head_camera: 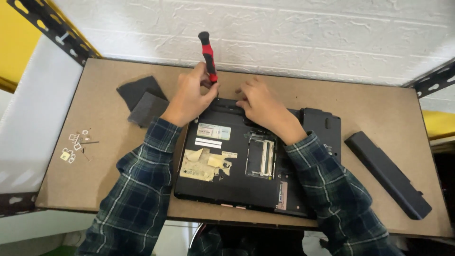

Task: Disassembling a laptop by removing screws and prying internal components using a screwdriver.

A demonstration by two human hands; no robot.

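I'm gripping the screwdriver point(207, 56) in my closed left hand point(189, 97), keeping it upright and pressed down. My right hand point(258, 105), fingers curled and holding nothing, is steadying the laptop point(227, 182).

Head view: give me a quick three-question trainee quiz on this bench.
1. Which hand grips the red-and-black screwdriver?
2. True or false: the long black battery pack sits in the upturned laptop.
3. What lies at the table's left edge: A) small screws and parts, B) pliers?

Key: 1. The left hand; the right hand rests on the laptop's far edge. 2. False, it lies to the right. 3. A.
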